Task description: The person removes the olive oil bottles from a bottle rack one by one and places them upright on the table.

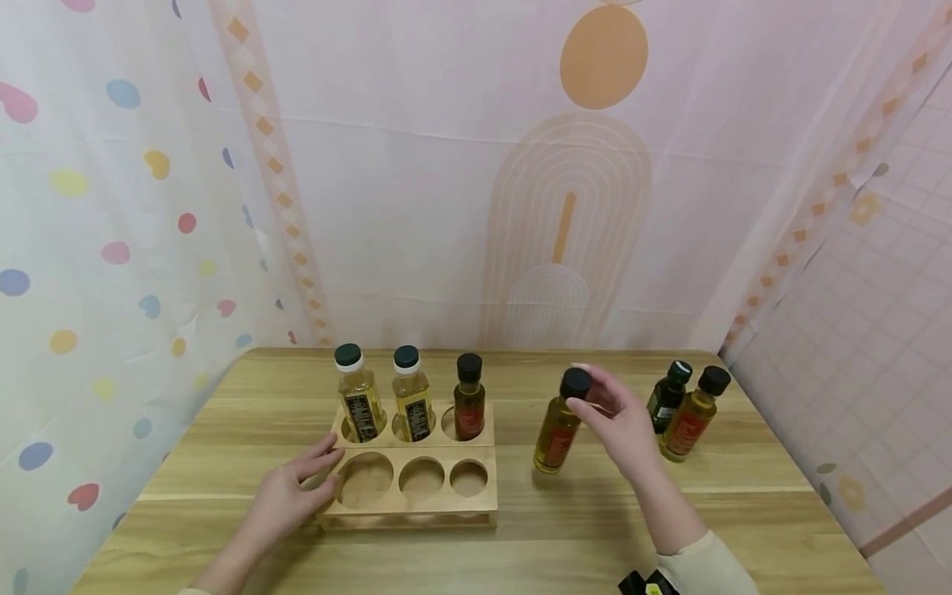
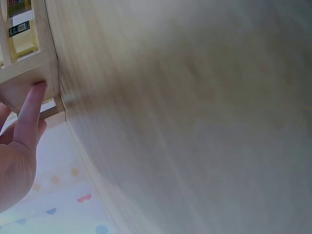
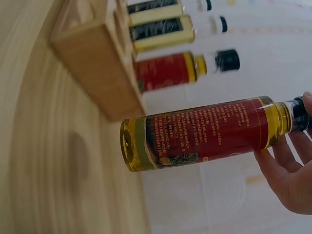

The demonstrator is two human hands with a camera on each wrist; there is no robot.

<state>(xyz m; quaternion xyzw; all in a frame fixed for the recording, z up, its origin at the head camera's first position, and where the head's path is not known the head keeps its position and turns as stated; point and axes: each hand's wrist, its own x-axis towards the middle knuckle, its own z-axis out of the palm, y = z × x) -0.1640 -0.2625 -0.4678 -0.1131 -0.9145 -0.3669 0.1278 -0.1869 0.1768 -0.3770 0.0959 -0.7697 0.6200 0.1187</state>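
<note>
My right hand [image 1: 621,430] pinches the black cap and neck of a red-labelled oil bottle [image 1: 558,434]. The bottle leans slightly, its base raised over the table to the right of a two-tier wooden bottle rack [image 1: 455,500]. In the right wrist view its yellow-green oil and red label [image 3: 209,130] show clearly. My left hand [image 1: 286,496] rests at the rack's left end, one straight digit pressed to the side panel [image 2: 24,87]. Two clear bottles of pale oil [image 1: 360,405] [image 1: 414,405] and another red-labelled bottle [image 1: 469,405] stand in the back tier. Three round holes show in the front tier.
To the right stand a small dark green bottle [image 1: 664,405] and another red-labelled oil bottle [image 1: 689,426], close together. A black object [image 1: 649,583] shows by the right sleeve. Patterned curtains [image 1: 416,207] hang behind and beside the wooden table [image 1: 580,537].
</note>
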